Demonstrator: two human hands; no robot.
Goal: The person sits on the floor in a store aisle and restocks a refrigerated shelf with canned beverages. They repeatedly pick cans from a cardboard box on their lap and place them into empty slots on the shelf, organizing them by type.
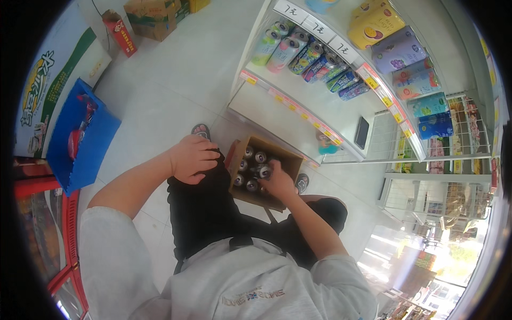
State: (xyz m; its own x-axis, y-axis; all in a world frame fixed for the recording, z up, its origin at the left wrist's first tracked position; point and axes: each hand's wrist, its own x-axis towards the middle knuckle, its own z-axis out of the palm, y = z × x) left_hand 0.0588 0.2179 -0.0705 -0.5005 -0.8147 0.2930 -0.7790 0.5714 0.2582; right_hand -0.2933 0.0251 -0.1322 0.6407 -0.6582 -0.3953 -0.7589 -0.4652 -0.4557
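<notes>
Between my knees on the floor stands an open cardboard box (pixel 295 166) with several upright drink cans (pixel 252 185) in it. My right hand (pixel 278 181) reaches into the box, its fingers around the top of one can (pixel 265 172). Whether that can is raised off the box bottom cannot be told. My left hand (pixel 195 159) rests on my left knee in black trousers (pixel 204 196), fingers slightly apart and holding nothing.
Ahead is a white shelf unit (pixel 260 102) with drink cans (pixel 283 54) in a row and a dark phone (pixel 362 132) on one shelf. Multipacks (pixel 398 54) stand above. At left are a blue bin (pixel 90 146), a red carton (pixel 120 34) and a cardboard box (pixel 152 18).
</notes>
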